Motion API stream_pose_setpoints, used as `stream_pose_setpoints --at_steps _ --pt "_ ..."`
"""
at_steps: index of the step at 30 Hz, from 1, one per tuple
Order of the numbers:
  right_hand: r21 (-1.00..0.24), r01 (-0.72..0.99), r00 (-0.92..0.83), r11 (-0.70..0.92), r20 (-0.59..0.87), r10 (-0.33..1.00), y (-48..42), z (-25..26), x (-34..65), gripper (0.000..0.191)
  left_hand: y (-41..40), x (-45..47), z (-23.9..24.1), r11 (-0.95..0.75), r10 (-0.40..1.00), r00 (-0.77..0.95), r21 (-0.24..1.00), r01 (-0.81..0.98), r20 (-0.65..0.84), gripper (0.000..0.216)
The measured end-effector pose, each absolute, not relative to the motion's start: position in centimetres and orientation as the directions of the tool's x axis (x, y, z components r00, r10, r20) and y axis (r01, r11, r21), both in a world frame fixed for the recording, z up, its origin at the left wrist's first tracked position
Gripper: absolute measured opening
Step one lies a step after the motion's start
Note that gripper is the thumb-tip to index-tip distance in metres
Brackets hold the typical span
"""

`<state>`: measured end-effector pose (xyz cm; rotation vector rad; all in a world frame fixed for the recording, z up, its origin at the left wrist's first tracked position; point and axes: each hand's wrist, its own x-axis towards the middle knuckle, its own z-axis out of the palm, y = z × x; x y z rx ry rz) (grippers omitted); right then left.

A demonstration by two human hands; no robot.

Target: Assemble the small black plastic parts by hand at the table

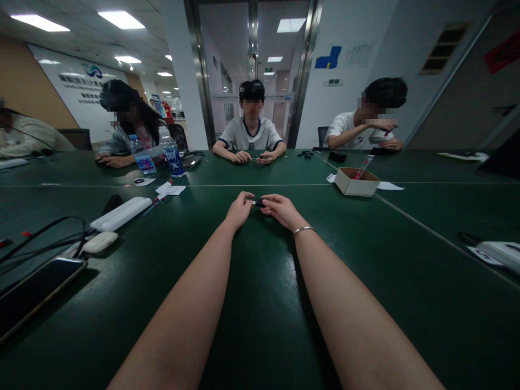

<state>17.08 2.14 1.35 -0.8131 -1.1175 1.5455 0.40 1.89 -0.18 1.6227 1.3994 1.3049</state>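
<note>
Both my arms stretch out over the dark green table (260,303). My left hand (239,210) and my right hand (280,210) meet at the middle, fingers pinched on a small dark object (257,203) held between them, just above the tabletop. The object is too small to name; a pale glint shows on it. A thin bracelet (304,229) circles my right wrist.
A phone (32,295), cables, a white pouch (99,242) and a white power strip (121,213) lie at left. Water bottles (174,157) stand farther back. A cardboard box (356,181) sits right of centre. Several people sit at the far side, hands on the table.
</note>
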Motion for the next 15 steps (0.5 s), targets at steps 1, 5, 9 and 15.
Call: stream_pose_setpoints --at_steps 1,5,9,15 --pt "-0.938 -0.342 -0.255 -0.050 0.041 0.966 2.18 1.31 17.09 0.017 1.86 0.38 -0.15 -0.241 0.960 -0.055 0.910 0.338 0.275 0.020" --pt "-0.937 -0.347 -0.268 -0.036 0.062 0.961 2.32 1.14 17.11 0.017 1.73 0.30 -0.04 -0.193 0.975 -0.038 0.923 0.332 0.218 0.025" --pt "-0.936 -0.350 -0.271 -0.038 0.062 0.961 2.35 1.12 17.13 0.016 1.68 0.27 0.04 -0.227 0.966 -0.043 0.918 0.326 0.254 0.022" --pt "-0.940 -0.340 -0.278 -0.034 0.066 0.958 2.40 1.13 17.21 0.016 1.67 0.30 0.12 -0.235 0.963 -0.048 0.916 0.324 0.265 0.025"
